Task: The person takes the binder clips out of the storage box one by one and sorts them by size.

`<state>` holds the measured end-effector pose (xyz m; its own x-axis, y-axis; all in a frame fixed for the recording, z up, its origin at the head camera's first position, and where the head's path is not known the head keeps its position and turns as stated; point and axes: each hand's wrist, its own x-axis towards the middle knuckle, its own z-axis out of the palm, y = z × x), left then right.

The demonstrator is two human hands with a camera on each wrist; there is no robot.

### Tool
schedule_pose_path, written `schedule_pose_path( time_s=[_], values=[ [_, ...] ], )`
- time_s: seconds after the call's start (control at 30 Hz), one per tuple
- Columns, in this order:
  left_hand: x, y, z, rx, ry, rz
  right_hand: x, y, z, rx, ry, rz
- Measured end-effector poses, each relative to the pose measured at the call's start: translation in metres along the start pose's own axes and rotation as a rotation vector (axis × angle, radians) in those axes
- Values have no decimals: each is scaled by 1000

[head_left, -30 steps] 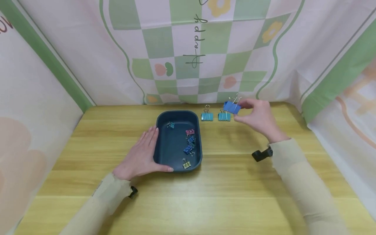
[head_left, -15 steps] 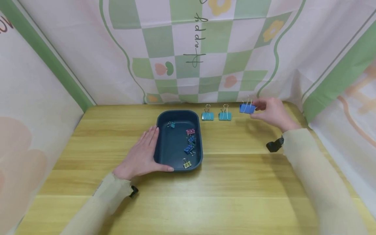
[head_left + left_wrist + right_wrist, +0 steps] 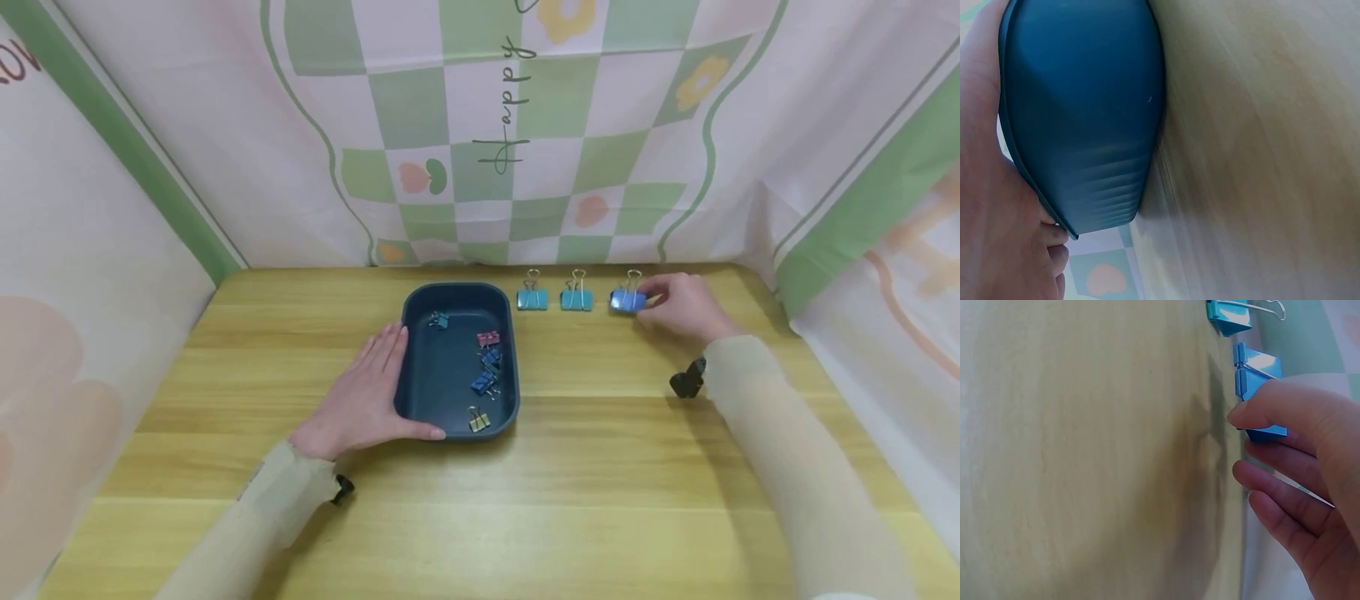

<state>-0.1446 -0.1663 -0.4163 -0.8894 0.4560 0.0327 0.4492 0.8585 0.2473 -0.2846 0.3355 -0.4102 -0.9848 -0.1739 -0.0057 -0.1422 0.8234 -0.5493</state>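
My right hand (image 3: 688, 307) pinches a large blue binder clip (image 3: 627, 301) by its right end, thumb in front and fingers behind. In the right wrist view the thumb covers part of the blue clip (image 3: 1261, 365). To its left, two teal binder clips (image 3: 532, 300) stand upright in the same row, wire handles up. My left hand (image 3: 354, 404) rests along the left side of a dark blue tray (image 3: 442, 375), fingers straight at the rim and thumb at the near corner. The left wrist view shows the outer wall of the tray (image 3: 1085, 100).
Inside the tray lie small binder clips: a teal one (image 3: 439, 321), a pink one (image 3: 488, 338), blue ones (image 3: 483, 382) and a yellow one (image 3: 478, 421). The wooden table (image 3: 570, 492) ends at a patterned cloth (image 3: 480, 217) behind the row of clips.
My right hand has carried the blue clip rightward past the teal clips, then lowered it to the tabletop in line with them. My left hand and the tray have stayed put.
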Motion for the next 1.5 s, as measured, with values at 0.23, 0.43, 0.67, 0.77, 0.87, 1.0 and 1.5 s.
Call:
schedule_pose_path(
  time_s=[0.23,0.43,0.67,0.77,0.87,1.0,1.5],
  values=[
    [0,0,2,8,-11,-2,5,3,5,-11,-20,-21],
    [0,2,1,5,-8,-4,3,2,5,-16,-31,-27],
    [0,2,1,1,1,4,-4,-6,-5,-17,-34,-19],
    [0,2,1,6,-6,0,-8,-15,-11,-35,-5,-41],
    [0,1,1,8,-8,-1,-12,-28,-18,-43,22,-71],
    [0,1,0,9,-3,1,-18,-47,-28,-30,57,-119],
    [1,0,-1,12,-7,7,-36,-120,-39,-54,87,-279]
  ],
)
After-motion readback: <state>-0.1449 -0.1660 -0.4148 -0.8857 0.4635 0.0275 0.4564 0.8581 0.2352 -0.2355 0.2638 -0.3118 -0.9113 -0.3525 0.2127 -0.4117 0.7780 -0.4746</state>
